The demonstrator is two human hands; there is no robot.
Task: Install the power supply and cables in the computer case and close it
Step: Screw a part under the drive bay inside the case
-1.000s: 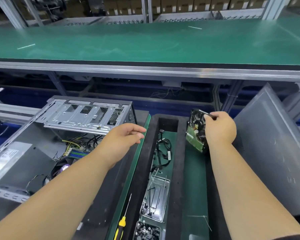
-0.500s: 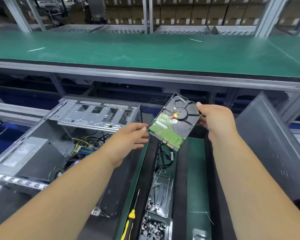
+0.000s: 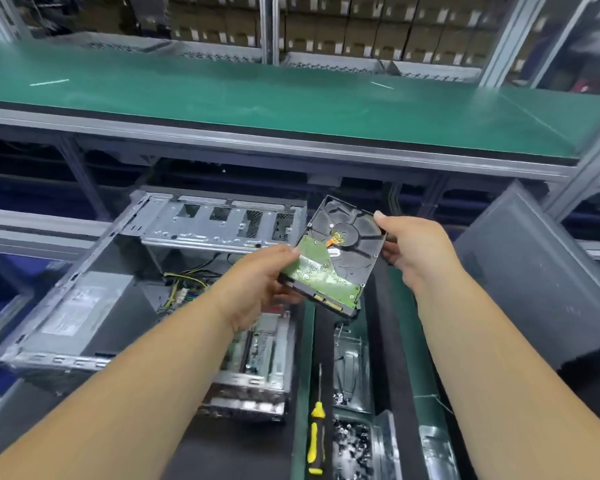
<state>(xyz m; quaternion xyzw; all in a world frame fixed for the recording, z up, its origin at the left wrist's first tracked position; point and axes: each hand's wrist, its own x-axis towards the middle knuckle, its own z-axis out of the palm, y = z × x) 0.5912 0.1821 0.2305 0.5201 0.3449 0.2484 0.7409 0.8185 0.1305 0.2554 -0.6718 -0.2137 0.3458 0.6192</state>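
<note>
At centre, above the open grey metal computer case [image 3: 94, 306]: black hard drive with green circuit board [image 3: 336, 261], now gripped by left hand [image 3: 257, 285] at 9 o'clock and right hand [image 3: 413, 251] at 3 o'clock. Half a second ago, right alone. Probably ready for the bay.

I hold the hard drive [image 3: 340, 258] tilted in the air, its green circuit board and black underside facing me, between my left hand [image 3: 257, 289] and right hand [image 3: 413, 251]. The open computer case [image 3: 94, 299] lies on its side below left, its power supply [image 3: 80, 310] and cables [image 3: 184, 285] inside.
</note>
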